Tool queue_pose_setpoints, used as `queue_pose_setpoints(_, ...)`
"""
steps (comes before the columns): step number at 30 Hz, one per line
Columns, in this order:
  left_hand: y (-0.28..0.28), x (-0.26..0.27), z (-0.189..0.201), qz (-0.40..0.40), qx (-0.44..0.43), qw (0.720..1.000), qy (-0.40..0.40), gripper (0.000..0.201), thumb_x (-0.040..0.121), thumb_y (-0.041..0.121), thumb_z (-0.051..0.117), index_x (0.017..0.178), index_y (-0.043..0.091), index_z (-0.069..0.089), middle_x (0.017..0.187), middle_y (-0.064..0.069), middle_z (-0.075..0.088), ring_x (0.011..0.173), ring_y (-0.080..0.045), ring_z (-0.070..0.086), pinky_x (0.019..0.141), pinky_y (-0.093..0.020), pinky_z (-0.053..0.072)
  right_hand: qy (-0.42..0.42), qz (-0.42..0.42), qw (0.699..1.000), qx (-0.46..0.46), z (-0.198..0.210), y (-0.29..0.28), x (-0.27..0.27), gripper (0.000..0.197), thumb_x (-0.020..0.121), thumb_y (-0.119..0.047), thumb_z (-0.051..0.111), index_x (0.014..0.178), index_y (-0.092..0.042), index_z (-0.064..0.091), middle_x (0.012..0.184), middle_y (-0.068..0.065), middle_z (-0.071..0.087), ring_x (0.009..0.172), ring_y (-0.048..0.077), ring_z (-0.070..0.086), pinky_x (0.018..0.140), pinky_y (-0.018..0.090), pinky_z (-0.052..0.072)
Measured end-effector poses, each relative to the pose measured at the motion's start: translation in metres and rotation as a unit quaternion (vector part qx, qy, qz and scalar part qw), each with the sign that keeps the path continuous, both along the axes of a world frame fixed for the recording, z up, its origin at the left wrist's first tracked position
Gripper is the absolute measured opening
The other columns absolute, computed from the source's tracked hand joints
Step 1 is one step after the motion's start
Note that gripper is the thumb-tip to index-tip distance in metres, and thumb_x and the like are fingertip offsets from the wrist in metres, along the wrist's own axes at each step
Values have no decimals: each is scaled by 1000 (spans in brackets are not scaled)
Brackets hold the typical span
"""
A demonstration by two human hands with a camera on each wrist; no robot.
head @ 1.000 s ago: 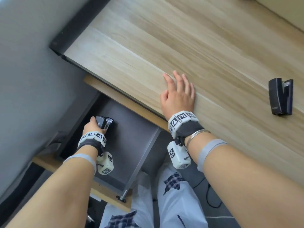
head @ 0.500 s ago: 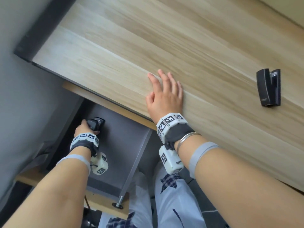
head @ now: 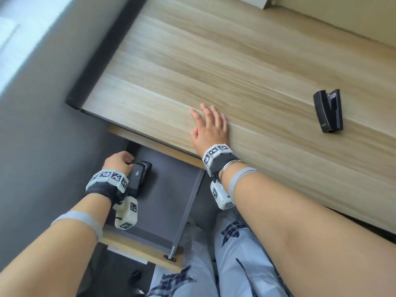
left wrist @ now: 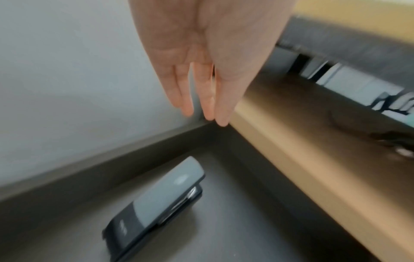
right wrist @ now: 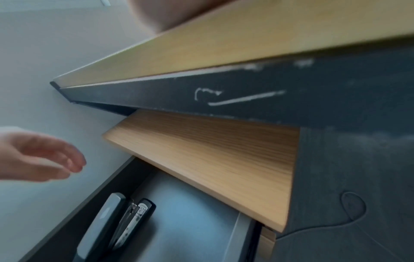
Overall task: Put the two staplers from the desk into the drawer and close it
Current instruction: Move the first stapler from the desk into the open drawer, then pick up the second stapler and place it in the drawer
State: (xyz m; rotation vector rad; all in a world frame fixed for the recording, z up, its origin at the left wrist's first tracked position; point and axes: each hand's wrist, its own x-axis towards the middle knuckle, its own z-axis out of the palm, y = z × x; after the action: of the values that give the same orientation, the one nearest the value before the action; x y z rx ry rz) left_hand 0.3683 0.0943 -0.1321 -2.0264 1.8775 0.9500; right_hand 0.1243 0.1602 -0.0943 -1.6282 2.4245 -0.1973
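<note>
One black stapler [head: 140, 174] [left wrist: 156, 203] [right wrist: 116, 225] lies on the grey floor of the open drawer [head: 171, 202] [left wrist: 257, 221] [right wrist: 190, 221] under the desk. My left hand [head: 119, 160] [left wrist: 201, 109] [right wrist: 44, 159] hovers just above it, fingers straight and relaxed, holding nothing. The second black stapler [head: 327, 110] lies on the wooden desk top [head: 235, 71], far to the right. My right hand [head: 209, 125] rests flat on the desk near its front edge, fingers spread.
A grey wall [head: 32, 103] runs close along the drawer's left side. The drawer's wooden front [head: 139, 251] is toward me, above my legs in light patterned trousers [head: 235, 254]. A dark desk apron [right wrist: 291, 92] overhangs the drawer.
My left hand has let go of the stapler, which now lies in the drawer, and has lifted off it with fingers straightened. The right hand stays flat on the desk.
</note>
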Motion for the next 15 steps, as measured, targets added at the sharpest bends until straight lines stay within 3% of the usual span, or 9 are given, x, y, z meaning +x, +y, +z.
queue_pose_setpoints(3,-5,-16,41,-100,46,994,-9,22,81,17,66,103,12,70,109,-5,72,107,-25,64,93,-30,48,-34,28,998,46,12,-2,-10,58,91,-24,46,146,-35,30,160,-4,21,148,20,15,120,42,11)
queue_pose_setpoints(6,-15,-38,75,-169,77,982,-6,20,80,21,67,97,12,72,94,-3,70,94,-22,65,91,-31,50,-70,41,993,86,30,-4,-27,55,90,-20,48,143,-30,36,156,-2,29,144,21,26,115,40,23)
queue_pose_setpoints(8,-22,-58,93,-186,92,978,6,16,81,21,66,91,11,72,84,-5,67,79,-21,63,85,-33,54,-81,12,993,85,43,-1,-43,51,90,-19,48,140,-28,40,149,-1,40,135,24,37,111,38,28)
queue_pose_setpoints(11,-30,-98,110,-191,77,978,34,9,82,17,65,73,14,65,71,-8,67,63,-20,61,69,-31,57,-71,-36,993,89,59,7,-80,51,90,-16,48,139,-27,42,144,1,45,132,25,40,109,37,29)
queue_pose_setpoints(13,-32,-128,117,-201,53,977,48,8,83,16,65,81,8,67,70,-6,66,54,-13,57,56,-23,50,-46,-69,992,91,69,15,-112,49,89,-15,49,136,-26,45,143,1,46,132,25,40,108,37,30)
queue_pose_setpoints(15,-33,-158,120,-207,28,976,63,20,83,16,65,97,3,68,91,-13,70,63,-18,59,61,-24,49,-10,-105,990,92,78,23,-148,46,89,-14,50,134,-25,47,142,2,47,131,25,41,107,38,30)
